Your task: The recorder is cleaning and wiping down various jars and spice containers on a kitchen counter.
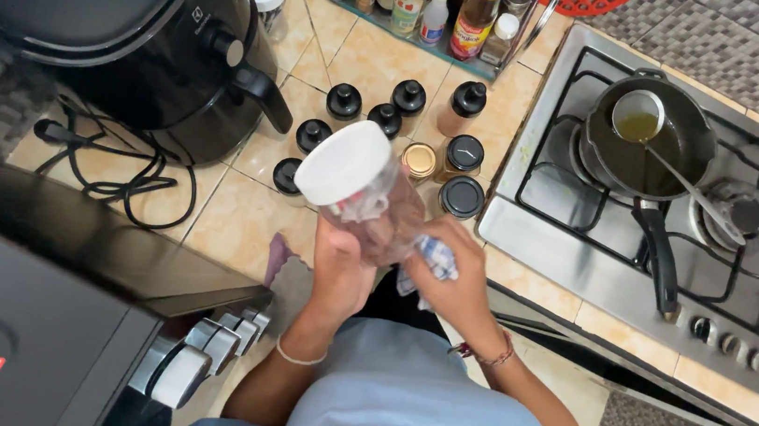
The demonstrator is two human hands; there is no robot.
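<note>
Gripping clear plastic jar with white screw lid (365, 193), left hand (341, 270) is wrapping round jar's lower body, holding it tilted above tiled counter (238, 217). Right hand (457, 282) is closing on crumpled white-and-blue cloth (431, 261), pressing it against jar's side. Jar is looking light, rigid, smooth, likely slippery; firmest hold probably round middle, below lid. Small black-capped spice bottles (380, 114) are standing just beyond jar. Black air fryer (136, 28) is sitting left of jar; steel gas stove (584, 234) with dark pan of oil (650, 138) right of jar.
</note>
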